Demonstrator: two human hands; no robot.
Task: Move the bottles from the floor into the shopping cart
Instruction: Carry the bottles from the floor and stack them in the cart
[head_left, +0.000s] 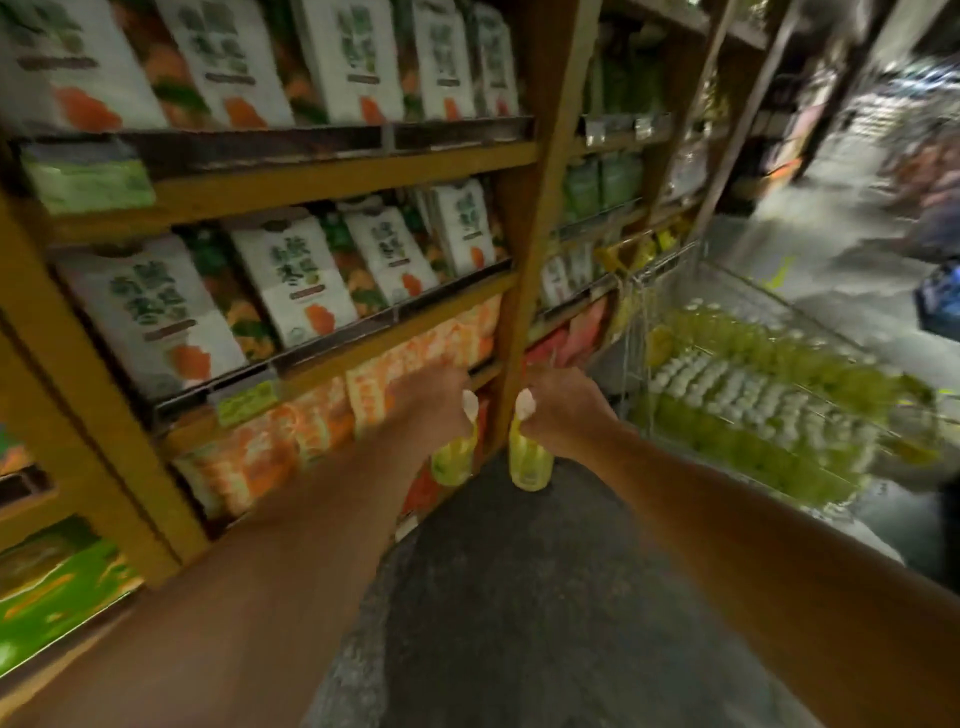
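The left hand gripped 1 bottle and the right hand a 2nd bottle by the neck, both aloft short of the cart, which already held many bottles.

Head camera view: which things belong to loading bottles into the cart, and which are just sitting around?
Job: left hand gripping left bottle; right hand gripping right bottle; shopping cart; bottles already in cart.
Bystanders: white cartons; orange packs; wooden shelves.

Shelves stand left, the shopping cart right, with bottles packed inside it.
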